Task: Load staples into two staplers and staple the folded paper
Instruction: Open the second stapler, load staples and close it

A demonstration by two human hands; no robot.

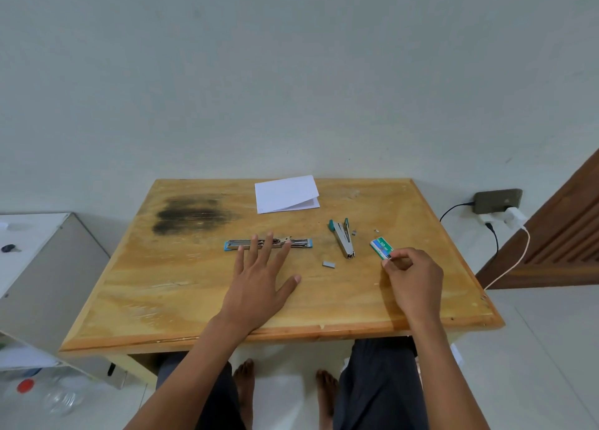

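Left hand: fingers straight and spread, tips resting on the blue stapler.
Right hand: fingers curled, pinching the near end of the staple box.
Blue stapler: opened out flat, mid-surface.
Teal stapler: hinged open, between blue stapler and staple box.
Staple strip: lay loose, just nearer than the teal stapler.
Folded paper: at the far edge, well apart from both hands.

One table bears two staplers, namely one blue stapler and one teal stapler, one folded paper, one staple box, one staple strip and two staple fragments.
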